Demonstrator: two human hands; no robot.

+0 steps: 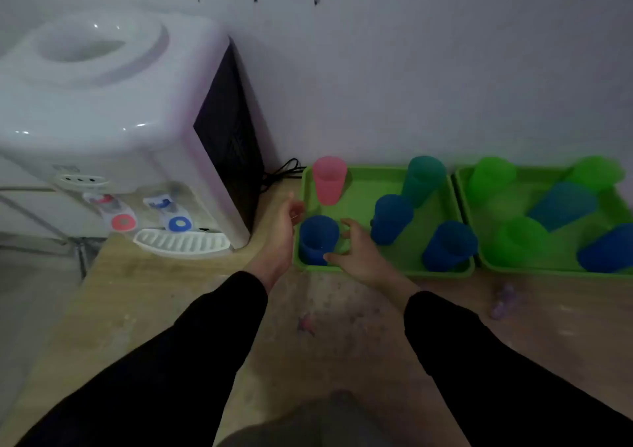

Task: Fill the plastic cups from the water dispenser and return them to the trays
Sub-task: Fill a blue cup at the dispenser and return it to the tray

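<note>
Two trays, five cups each; my left hand and right hand flank the corner blue cup, fingers loosely spread, gripping nothing.

I can read no words, brand or numbers anywhere in front of me. The water dispenser has a small pale strip on its front with dark marks too blurred to make out. Its only clear signs are colours: a red disc on the left tap and a blue disc on the right tap.
</note>
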